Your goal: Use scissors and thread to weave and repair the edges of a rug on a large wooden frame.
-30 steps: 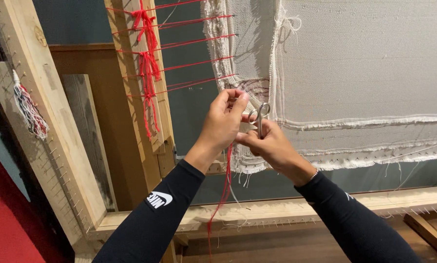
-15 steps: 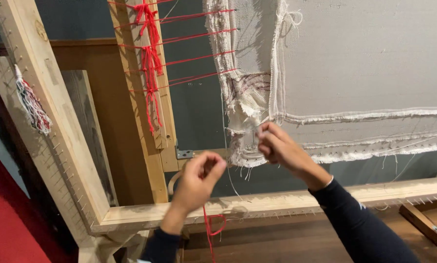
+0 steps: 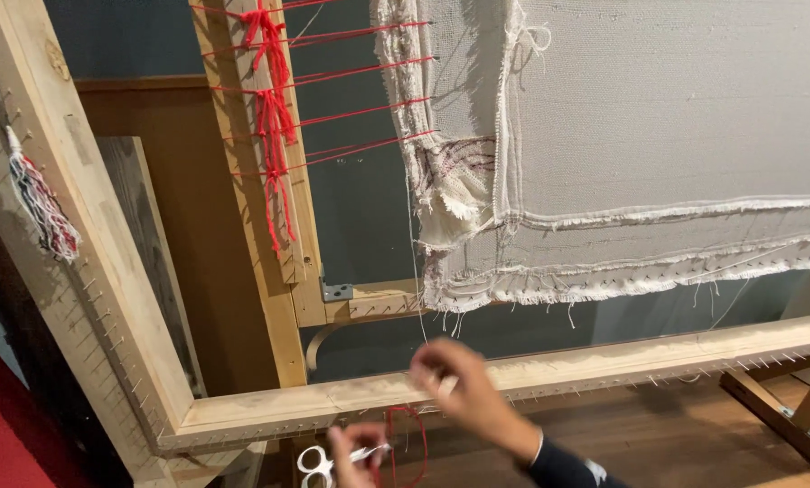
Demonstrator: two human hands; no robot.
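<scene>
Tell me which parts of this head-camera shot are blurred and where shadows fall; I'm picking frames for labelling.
Head view: both hands smear with motion, the right hand worst, the left hand and its scissors softer; the cloth and wooden frame stay sharp; folded cloth edges cast soft shadows; no glare.

At the bottom centre of the frame, our right hand (image 3: 466, 395) is blurred with fingers pinched, while our left hand (image 3: 355, 449) sits lower left of it, fingers curled closed.
</scene>
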